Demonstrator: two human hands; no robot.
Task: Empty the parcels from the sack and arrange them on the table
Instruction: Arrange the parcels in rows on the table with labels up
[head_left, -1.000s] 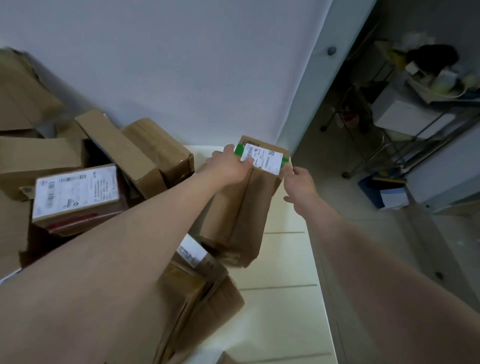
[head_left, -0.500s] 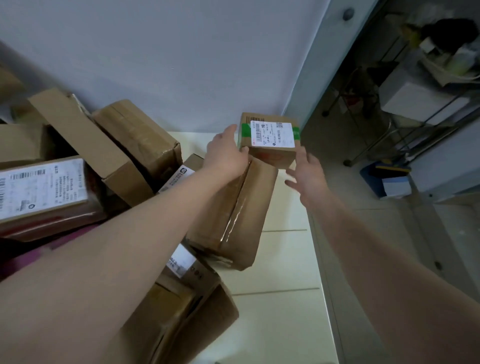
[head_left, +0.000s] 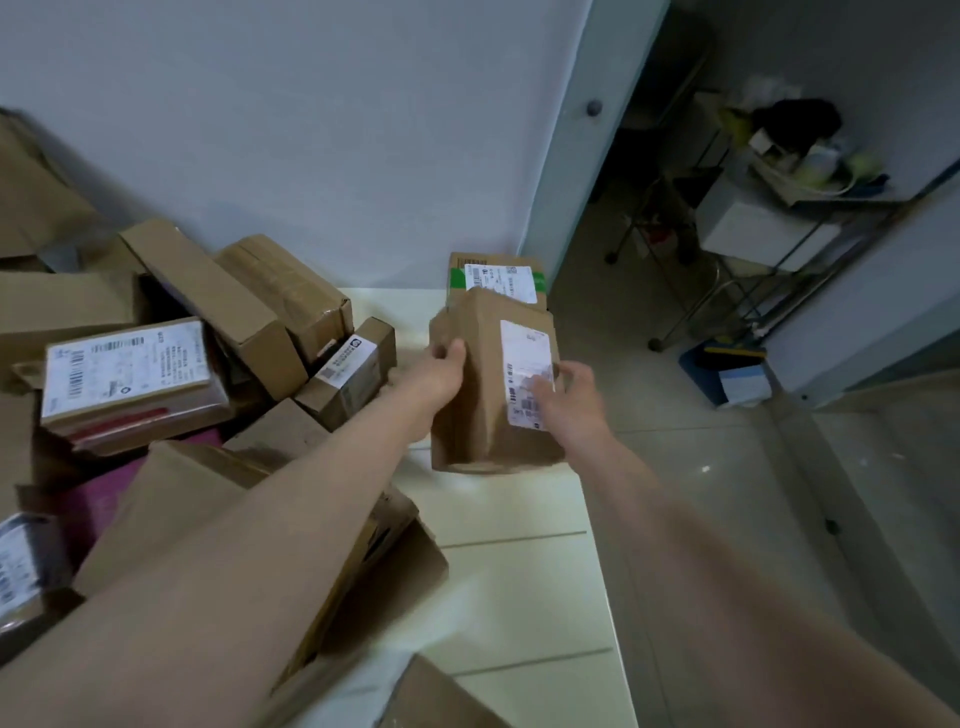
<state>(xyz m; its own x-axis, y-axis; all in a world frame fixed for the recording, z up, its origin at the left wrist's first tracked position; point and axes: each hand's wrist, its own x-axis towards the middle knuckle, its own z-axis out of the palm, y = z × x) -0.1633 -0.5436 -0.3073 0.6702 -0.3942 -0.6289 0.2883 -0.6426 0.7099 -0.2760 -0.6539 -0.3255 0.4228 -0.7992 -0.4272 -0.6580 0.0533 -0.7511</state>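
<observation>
We have the brown parcel (head_left: 478, 415) between both hands at the far right end of the table (head_left: 509, 582), close to its three o'clock edge. Whether its near end rests on the top or hangs just above it, we cannot tell. It is a plain kraft-card box, longer than wide, with slightly softened corners and a white printed label (head_left: 524, 353) running lengthwise on its upper face. Its long axis runs from six to twelve o'clock, away from us. The left hand (head_left: 441, 371) grips it from nine o'clock, thumb over the top face and fingers wrapped round the side. The right hand (head_left: 574, 387) closes on it from three o'clock, fingers curled onto the label. So the hold lies across the short width, and both hands are equally near.

At twelve o'clock, just beyond the parcel, a smaller green-taped box (head_left: 498, 278) with its own white label sits in the table's far corner against the wall (head_left: 311, 130). We judge the next move turns on that line: the parcel's far end points straight at the green-taped box, so setting it down in a row means keeping it square on this side of that box and inside the table's edge.

At nine o'clock lies a loose heap of cartons (head_left: 208, 312) — matt card, glossy tape, one large barcode sticker. At three o'clock the table ends and the tiled floor (head_left: 727, 493) lies below.
</observation>
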